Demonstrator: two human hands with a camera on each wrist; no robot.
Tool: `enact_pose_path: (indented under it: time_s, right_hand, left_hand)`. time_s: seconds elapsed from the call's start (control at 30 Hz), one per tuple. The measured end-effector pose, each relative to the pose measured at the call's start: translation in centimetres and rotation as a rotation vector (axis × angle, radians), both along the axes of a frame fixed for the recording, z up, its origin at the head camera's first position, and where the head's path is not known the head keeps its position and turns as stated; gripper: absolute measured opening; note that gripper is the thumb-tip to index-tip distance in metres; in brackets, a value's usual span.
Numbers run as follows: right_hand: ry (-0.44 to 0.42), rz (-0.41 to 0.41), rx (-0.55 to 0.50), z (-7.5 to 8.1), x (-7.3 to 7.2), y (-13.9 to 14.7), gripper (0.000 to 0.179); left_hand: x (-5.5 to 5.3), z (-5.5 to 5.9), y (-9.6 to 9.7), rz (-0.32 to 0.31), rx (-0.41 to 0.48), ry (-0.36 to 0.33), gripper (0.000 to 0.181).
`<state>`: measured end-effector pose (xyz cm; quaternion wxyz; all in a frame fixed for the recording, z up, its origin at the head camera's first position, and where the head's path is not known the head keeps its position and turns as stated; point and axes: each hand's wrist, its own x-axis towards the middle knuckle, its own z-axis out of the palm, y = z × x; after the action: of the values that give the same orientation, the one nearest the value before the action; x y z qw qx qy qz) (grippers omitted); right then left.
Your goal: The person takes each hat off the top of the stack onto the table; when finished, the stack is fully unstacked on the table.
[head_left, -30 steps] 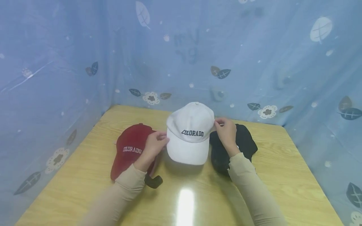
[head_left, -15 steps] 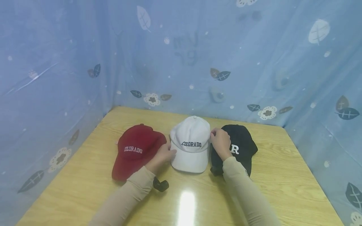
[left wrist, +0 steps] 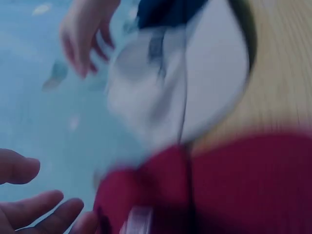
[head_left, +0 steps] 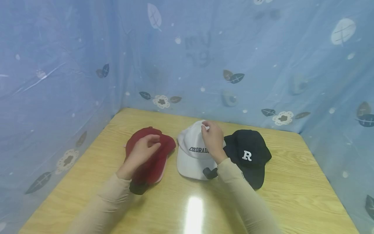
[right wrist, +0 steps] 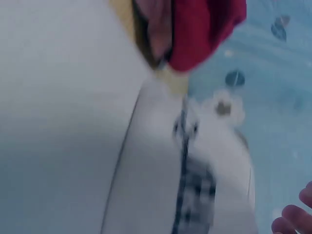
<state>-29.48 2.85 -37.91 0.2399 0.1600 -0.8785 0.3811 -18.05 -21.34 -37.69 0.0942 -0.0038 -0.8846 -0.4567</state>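
Three baseball caps sit in a row on the wooden table. My left hand (head_left: pixel 140 152) is over the red cap (head_left: pixel 167 144), its fingers loosely bent and holding nothing; in the left wrist view the thumb and fingers (left wrist: pixel 41 209) are spread apart. Over the crown of the white cap (head_left: pixel 187 164) is my right hand (head_left: pixel 214 140), covering the end of its "COLORADO" lettering. Its fingers are loosely bent with nothing in them; whether they touch the cap I cannot tell. The black cap (head_left: pixel 255 146) with a white "R" lies to the right, partly behind my right forearm.
The wooden table (head_left: pixel 295 182) extends in front of and beside the caps, with a bright reflection near the front. Blue patterned curtain (head_left: pixel 187 58) closes off the back and both sides. A small dark piece (head_left: pixel 209 173) shows beside my right wrist.
The white cap was lowered from between both hands onto the table and let go. My left hand then moved left over the red cap, and my right hand moved left over the white cap.
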Motion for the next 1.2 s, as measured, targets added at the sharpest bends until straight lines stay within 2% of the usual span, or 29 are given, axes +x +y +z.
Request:
enact_pose_path:
  time_s: [0.1, 0.17, 0.23, 0.37, 0.43, 0.5, 0.67, 0.77, 0.9, 1.07, 1.1, 1.2]
  right_hand:
    - [-0.037, 0.064, 0.02, -0.2, 0.4, -2.2, 0.019]
    - [-0.103, 0.106, 0.042, -0.5, 0.7, -3.7, 0.018]
    - [-0.17, 0.146, 0.078, -1.2, 0.8, -5.1, 0.019]
    - [-0.292, 0.188, 0.137, -2.7, 1.0, -7.1, 0.023]
    - [-0.338, 0.187, 0.16, -3.4, 1.1, -7.7, 0.025]
    - [-0.348, 0.183, 0.172, -4.0, 1.2, -8.1, 0.024]
    - [-0.311, 0.173, 0.154, -4.8, 1.4, -8.9, 0.014]
    - [-0.294, 0.185, 0.137, -4.9, 1.5, -9.3, 0.012]
    - [-0.282, 0.188, 0.12, -4.8, 1.6, -9.8, 0.017]
    - [-0.227, 0.196, 0.067, -4.1, 1.7, -10.5, 0.019]
    - [-0.211, 0.2, 0.053, -3.8, 1.7, -10.6, 0.019]
    - [-0.187, 0.205, 0.025, -3.0, 1.8, -11.0, 0.018]
  left_hand:
    - [1.5, 0.5, -3.8, 0.06, -0.058, -0.002, 0.037]
    - [2.4, 0.1, -6.2, 0.088, -0.093, -0.034, 0.039]
    - [3.1, -0.9, -8.1, 0.099, -0.12, -0.074, 0.04]
    - [4.1, -3.8, -10.6, 0.075, -0.144, -0.166, 0.043]
    - [4.5, -5.0, -11.1, 0.055, -0.115, -0.23, 0.044]
    - [4.7, -6.0, -11.2, 0.04, -0.074, -0.269, 0.045]
    - [4.6, -7.1, -10.9, 0.037, -0.005, -0.281, 0.04]
    - [4.5, -7.3, -10.8, 0.056, 0.019, -0.291, 0.036]
    - [4.2, -7.3, -11.0, 0.058, 0.098, -0.346, 0.04]
    - [4.2, -7.2, -11.7, 0.02, 0.263, -0.409, 0.048]
    - [4.2, -7.2, -11.9, 0.007, 0.272, -0.408, 0.05]
    - [4.3, -6.8, -12.0, -0.005, 0.371, -0.41, 0.05]
